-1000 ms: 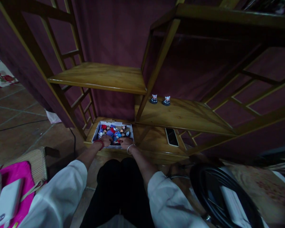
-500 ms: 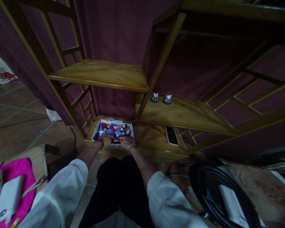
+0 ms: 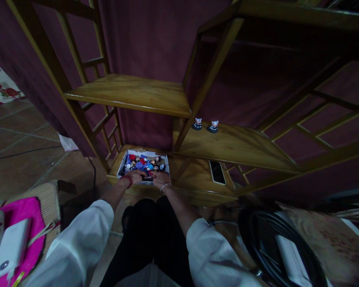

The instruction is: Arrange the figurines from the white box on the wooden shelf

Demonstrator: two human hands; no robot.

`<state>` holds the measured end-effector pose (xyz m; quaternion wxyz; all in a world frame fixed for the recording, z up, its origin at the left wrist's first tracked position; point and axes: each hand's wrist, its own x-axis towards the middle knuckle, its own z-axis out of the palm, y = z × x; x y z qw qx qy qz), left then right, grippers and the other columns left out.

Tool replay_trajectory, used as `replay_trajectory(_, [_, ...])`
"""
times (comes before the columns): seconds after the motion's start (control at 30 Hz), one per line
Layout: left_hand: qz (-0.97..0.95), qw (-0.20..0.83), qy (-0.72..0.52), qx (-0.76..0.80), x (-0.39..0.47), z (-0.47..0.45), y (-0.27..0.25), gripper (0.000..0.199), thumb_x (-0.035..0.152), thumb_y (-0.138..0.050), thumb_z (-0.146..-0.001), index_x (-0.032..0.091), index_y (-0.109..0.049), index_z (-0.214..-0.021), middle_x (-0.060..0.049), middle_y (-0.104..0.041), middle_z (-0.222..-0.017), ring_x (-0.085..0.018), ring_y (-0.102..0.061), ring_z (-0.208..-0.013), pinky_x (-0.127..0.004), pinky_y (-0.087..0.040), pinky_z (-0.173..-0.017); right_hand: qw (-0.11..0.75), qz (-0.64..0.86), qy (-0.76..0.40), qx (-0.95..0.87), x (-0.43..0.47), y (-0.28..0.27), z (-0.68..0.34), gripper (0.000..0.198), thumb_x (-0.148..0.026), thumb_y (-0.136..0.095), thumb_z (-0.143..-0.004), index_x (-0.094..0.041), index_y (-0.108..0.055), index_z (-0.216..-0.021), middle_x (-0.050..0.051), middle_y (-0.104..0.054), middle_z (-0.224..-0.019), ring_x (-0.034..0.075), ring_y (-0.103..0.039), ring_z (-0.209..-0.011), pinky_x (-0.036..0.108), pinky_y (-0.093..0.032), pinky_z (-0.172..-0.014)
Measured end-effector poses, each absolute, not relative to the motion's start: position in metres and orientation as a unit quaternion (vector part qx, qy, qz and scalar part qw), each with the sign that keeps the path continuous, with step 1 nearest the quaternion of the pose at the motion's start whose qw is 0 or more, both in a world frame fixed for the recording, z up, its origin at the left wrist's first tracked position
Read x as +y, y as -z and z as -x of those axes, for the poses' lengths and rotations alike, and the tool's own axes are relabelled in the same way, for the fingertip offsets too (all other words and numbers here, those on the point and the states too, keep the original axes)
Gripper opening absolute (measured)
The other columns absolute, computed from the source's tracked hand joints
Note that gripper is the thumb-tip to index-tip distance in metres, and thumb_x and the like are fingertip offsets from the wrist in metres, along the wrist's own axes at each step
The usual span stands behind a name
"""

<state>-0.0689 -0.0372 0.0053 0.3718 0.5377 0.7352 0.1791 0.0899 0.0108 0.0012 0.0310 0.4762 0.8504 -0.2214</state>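
Note:
A shallow white cardboard box [image 3: 119,171] full of small colourful figurines [image 3: 139,165] sits on the bottom shelf. Over its near left part is my left hand [image 3: 136,175], fingers curled inward, a red bead bracelet at the wrist. My right hand [image 3: 159,179], with a pale bracelet, is over the near right part, its fingers also bent together. The fingertips of both hands almost meet above the box's front. Small red and blue bits show between them, but I cannot make out what the fingers hold.
Two small cat-like figurines [image 3: 213,126] stand on the middle-right shelf [image 3: 239,145]. A phone [image 3: 217,172] lies on the bottom shelf. Left is a woven stool [image 3: 52,199] with a pink cloth and a white power bank [image 3: 10,249]; right, a coiled black hose [image 3: 248,235].
Both hands stay at the box's front edge, with the fingers shifted slightly. A red bit by my right fingertips shows less now. The view has moved a little.

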Motion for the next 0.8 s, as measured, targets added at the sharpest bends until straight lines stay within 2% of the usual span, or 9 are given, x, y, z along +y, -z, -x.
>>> replay_trajectory(0.13, [-0.597, 0.353, -0.129, 0.709, -0.037, 0.068, -0.007, 0.025, 0.014, -0.051, -0.065, 0.025, -0.068, -0.08, 0.001, -0.065, -0.091, -0.018, -0.056, -0.092, -0.022, -0.04, -0.081, 0.011, -0.487, 0.207, 0.848, 0.009, -0.001, -0.091, 0.036, -0.026, -0.035, -0.081, -0.036, -0.054, -0.11, -0.006, -0.062, -0.105, 0.013, -0.055, -0.097, 0.022, -0.039, -0.083])
replay_trajectory(0.3, [-0.61, 0.339, -0.108, 0.708, -0.036, 0.07, -0.002, 0.03, 0.015, -0.048, -0.067, 0.025, -0.067, -0.088, -0.001, -0.063, -0.103, -0.02, -0.055, -0.097, -0.025, -0.04, -0.083, -0.015, -0.488, 0.192, 0.851, 0.009, -0.001, -0.091, 0.036, -0.025, -0.037, -0.079, -0.033, -0.054, -0.11, -0.005, -0.059, -0.111, 0.012, -0.054, -0.1, 0.021, -0.038, -0.085])
replay_trajectory(0.5, [-0.614, 0.34, -0.092, 0.707, -0.036, 0.074, 0.002, 0.036, 0.015, -0.046, -0.068, 0.024, -0.065, -0.097, -0.004, -0.062, -0.107, -0.022, -0.054, -0.101, -0.03, -0.038, -0.087, 0.024, -0.487, 0.201, 0.85, 0.01, -0.003, -0.089, 0.035, -0.028, -0.036, -0.08, -0.036, -0.056, -0.107, -0.006, -0.062, -0.106, 0.014, -0.056, -0.095, 0.023, -0.041, -0.079])
replay_trajectory(0.63, [-0.609, 0.359, -0.107, 0.699, -0.035, 0.075, 0.003, 0.043, 0.012, -0.047, -0.066, 0.024, -0.06, -0.106, -0.001, -0.06, -0.11, -0.02, -0.051, -0.105, -0.028, -0.035, -0.091, 0.035, -0.468, 0.203, 0.859, 0.011, -0.003, -0.09, 0.035, -0.03, -0.034, -0.081, -0.035, -0.057, -0.106, -0.005, -0.062, -0.104, 0.014, -0.056, -0.094, 0.023, -0.04, -0.078])
replay_trajectory(0.8, [-0.617, 0.403, -0.114, 0.666, -0.033, 0.075, 0.004, 0.048, 0.006, -0.041, -0.067, 0.018, -0.058, -0.11, 0.0, -0.062, -0.106, -0.014, -0.054, -0.098, -0.019, -0.037, -0.087, 0.037, -0.447, 0.196, 0.872, 0.012, 0.0, -0.091, 0.035, -0.032, -0.031, -0.083, -0.036, -0.056, -0.107, -0.006, -0.063, -0.103, 0.013, -0.056, -0.095, 0.023, -0.038, -0.082])
